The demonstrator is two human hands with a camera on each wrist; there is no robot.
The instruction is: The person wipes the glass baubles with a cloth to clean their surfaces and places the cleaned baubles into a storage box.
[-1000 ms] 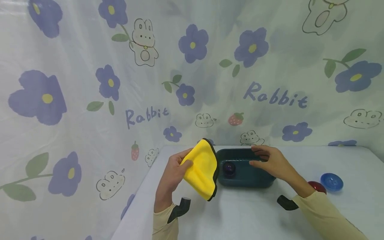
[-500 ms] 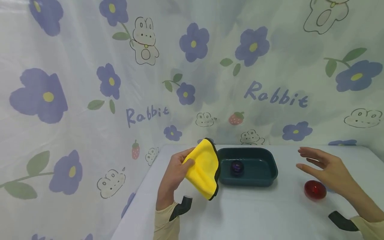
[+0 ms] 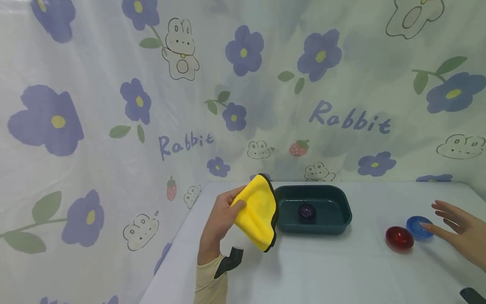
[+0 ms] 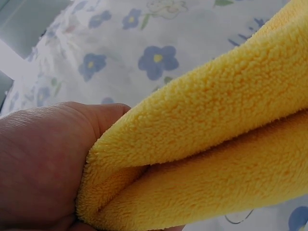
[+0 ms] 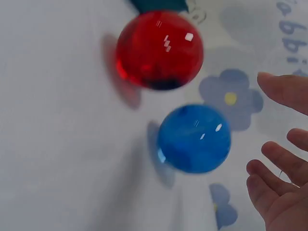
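Note:
My left hand (image 3: 224, 215) pinches a yellow cloth (image 3: 256, 213) with dark edging, holding it up over the table. Fluffy folds of the cloth (image 4: 207, 130) fill much of the left wrist view. At the far right, my right hand (image 3: 461, 234) holds nothing; its fingers are spread beside a clear blue ball (image 3: 419, 228). In the right wrist view the blue ball (image 5: 195, 138) sits apart from the fingertips (image 5: 255, 168). Just left of it lies a clear red ball (image 3: 399, 239). A dark purple ball (image 3: 307, 212) rests inside a dark teal rectangular dish (image 3: 334, 230).
The dish stands near the back of the white table (image 3: 322, 270), with the cloth overlapping its left end in the head view. Behind it hangs a pale curtain (image 3: 273, 97) printed with flowers and rabbits.
My right hand has left the dish and moved right to beside the blue ball. The purple ball has rolled rightward inside the dish. My left hand and the cloth have barely moved.

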